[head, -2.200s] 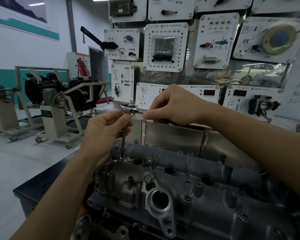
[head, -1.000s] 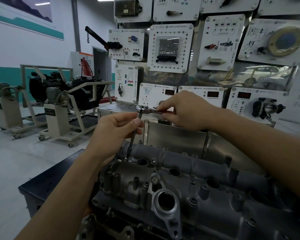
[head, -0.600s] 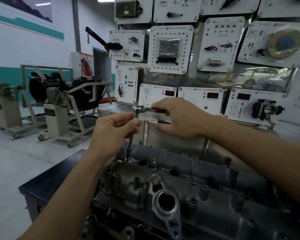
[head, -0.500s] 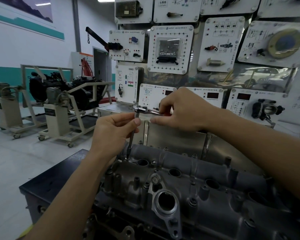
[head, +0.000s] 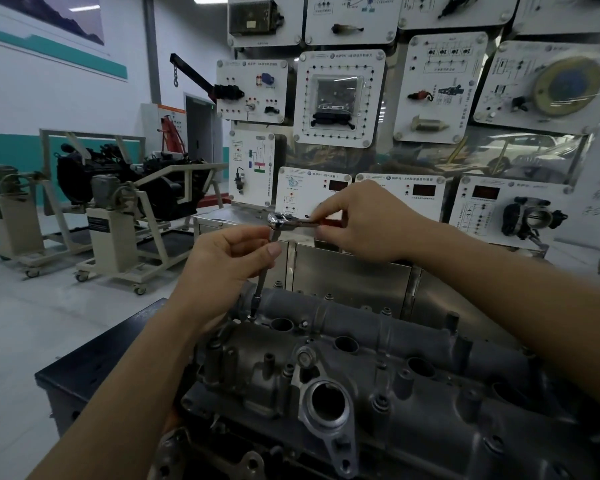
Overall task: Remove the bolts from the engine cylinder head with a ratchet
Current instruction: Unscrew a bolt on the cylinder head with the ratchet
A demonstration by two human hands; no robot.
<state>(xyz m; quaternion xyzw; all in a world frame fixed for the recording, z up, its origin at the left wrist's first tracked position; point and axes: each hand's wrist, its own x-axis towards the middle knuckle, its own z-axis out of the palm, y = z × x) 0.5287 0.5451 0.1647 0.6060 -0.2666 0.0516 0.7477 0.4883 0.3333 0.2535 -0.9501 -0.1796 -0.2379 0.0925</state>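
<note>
Ratchet [head: 278, 220] on the cylinder head's [head: 378, 372] far-left bolt [head: 252, 317]
The cast cylinder head is sitting nearest, looking heavy and rigid; at its far left corner the bolt is taking the socket [head: 255, 302]. Above that, the left hand [head: 222, 268] is pinching the slim steel extension bar [head: 263, 278], and the right hand [head: 364, 223] is gripping the ratchet by its red handle [head: 328, 222], likely the surest hold on slick metal.

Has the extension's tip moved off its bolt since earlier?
No. The extension's tip stays at the same corner of the cylinder head, beside its end bore.
</note>
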